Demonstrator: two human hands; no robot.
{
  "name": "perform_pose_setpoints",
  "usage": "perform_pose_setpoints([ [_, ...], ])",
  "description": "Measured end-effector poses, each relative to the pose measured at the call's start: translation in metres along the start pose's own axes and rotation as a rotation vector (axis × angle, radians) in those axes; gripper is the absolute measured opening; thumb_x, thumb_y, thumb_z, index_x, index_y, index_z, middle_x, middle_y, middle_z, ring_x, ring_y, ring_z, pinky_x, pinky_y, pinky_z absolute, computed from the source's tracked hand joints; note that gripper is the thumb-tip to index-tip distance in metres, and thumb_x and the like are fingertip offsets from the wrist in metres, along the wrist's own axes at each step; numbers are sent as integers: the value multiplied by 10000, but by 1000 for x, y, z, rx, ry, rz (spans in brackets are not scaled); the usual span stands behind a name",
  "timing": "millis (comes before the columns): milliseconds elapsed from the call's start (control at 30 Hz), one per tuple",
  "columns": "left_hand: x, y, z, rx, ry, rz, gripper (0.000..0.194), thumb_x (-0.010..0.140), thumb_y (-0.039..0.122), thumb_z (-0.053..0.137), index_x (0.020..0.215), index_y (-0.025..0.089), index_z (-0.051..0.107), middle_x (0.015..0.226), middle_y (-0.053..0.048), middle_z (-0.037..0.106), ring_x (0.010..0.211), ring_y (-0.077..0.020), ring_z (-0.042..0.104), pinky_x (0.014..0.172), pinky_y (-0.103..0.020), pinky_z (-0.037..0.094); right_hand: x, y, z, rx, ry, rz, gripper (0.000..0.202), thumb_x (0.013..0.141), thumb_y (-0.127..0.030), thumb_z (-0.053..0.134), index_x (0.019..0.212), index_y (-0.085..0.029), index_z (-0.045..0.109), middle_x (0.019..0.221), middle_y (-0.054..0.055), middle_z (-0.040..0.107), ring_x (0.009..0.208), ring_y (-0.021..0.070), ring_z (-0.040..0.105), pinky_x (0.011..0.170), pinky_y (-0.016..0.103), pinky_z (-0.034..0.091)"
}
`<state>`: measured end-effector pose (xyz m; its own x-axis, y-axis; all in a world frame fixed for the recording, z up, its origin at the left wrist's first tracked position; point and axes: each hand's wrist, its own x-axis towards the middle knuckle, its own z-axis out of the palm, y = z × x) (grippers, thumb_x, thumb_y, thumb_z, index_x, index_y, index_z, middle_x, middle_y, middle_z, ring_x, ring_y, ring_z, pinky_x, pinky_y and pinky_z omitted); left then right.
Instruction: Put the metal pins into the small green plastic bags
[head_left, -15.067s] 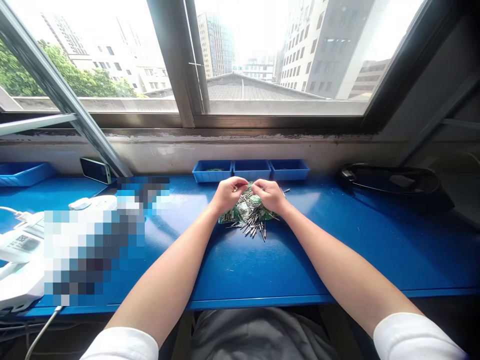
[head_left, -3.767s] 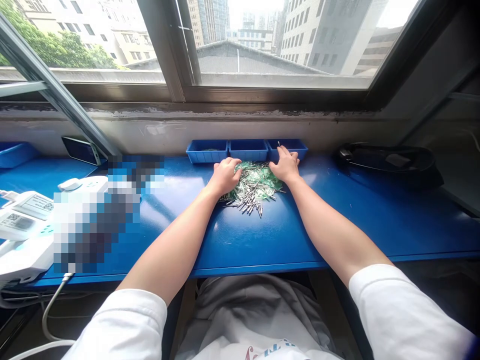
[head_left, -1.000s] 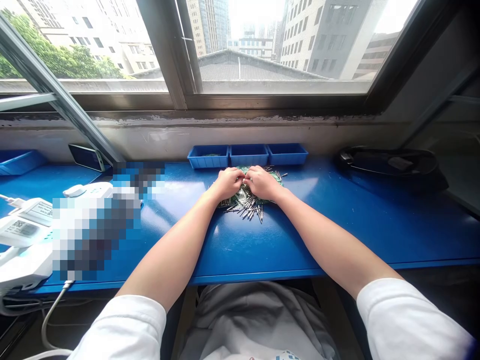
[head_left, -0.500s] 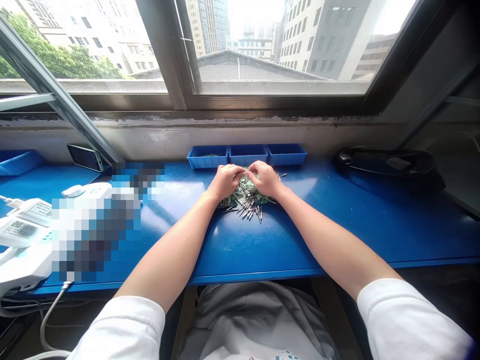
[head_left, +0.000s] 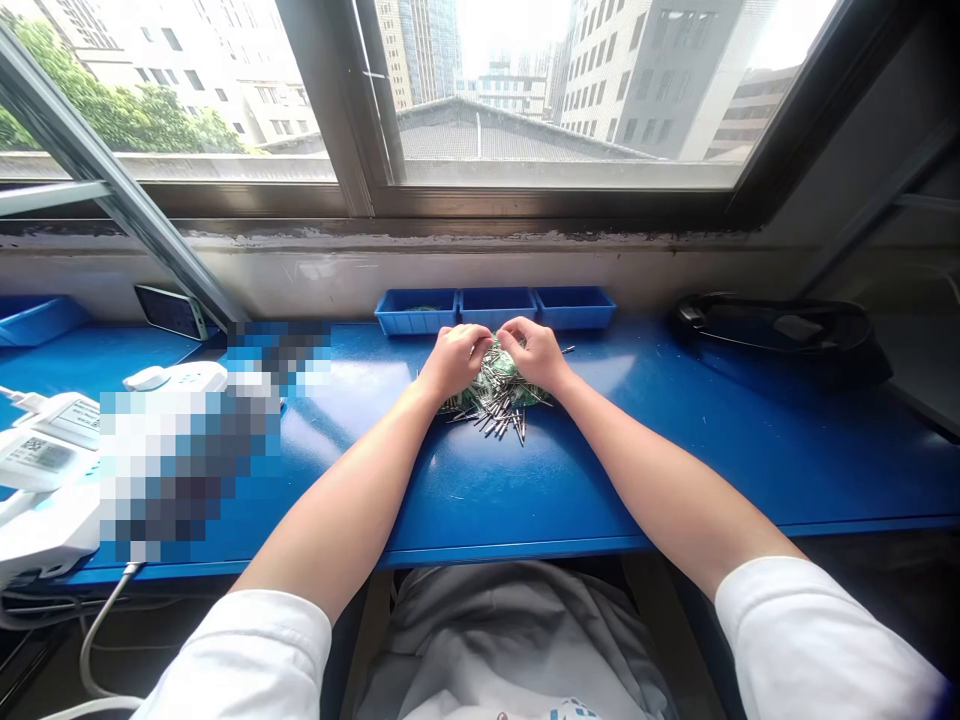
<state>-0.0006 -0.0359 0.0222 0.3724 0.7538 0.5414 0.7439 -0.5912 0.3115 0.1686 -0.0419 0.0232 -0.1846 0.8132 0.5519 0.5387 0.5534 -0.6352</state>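
Note:
A pile of thin metal pins mixed with green pieces (head_left: 499, 395) lies on the blue table, in front of a row of three blue bins. Over the pile's left side is my left hand (head_left: 457, 360), its fingers curled together at the tips. My right hand (head_left: 534, 355) is over the right side, thumb and fingers bent toward each other. The fingertips of both hands come close together above the pile. Whatever they pinch is too small to make out.
Behind the pile stand the left bin (head_left: 416, 322), holding some green bits, the middle bin (head_left: 498, 303) and the right bin (head_left: 574, 318). White power strips (head_left: 52, 520) and a phone (head_left: 171, 312) are at left; a black object (head_left: 780, 335) is at right.
The fingers of both hands have shifted slightly, and their tips are a little farther apart. The pile looks much the same.

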Motion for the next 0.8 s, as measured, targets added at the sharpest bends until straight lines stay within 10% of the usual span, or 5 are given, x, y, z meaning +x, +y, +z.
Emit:
perform_pose_setpoints([
  [300,1,-1,2,-16,17,-37,281,924,369,423,1047,213,621,1056,-53,670,1058,-224,556,932,-368,350,2,3,-4,219,53,17,254,774,-416,609,817,-182,701,781,25,695,704,163,604,629,281,468],
  [567,0,-9,5,92,-7,-179,334,873,367,481,1150,204,571,1207,-105,570,1194,-289,425,978,-439,347,12,33,-16,-279,164,87,370,749,-269,569,1091,-181,676,1054,53,697,1046,256,525,950,418,425],
  [800,-2,-10,8,87,-112,-140,320,868,377,477,1127,221,583,1203,-105,557,1194,-304,401,994,-481,339,16,55,-28,-492,187,268,573,739,-289,549,1297,-159,535,1299,91,574,1092,345,416,923,566,361],
])
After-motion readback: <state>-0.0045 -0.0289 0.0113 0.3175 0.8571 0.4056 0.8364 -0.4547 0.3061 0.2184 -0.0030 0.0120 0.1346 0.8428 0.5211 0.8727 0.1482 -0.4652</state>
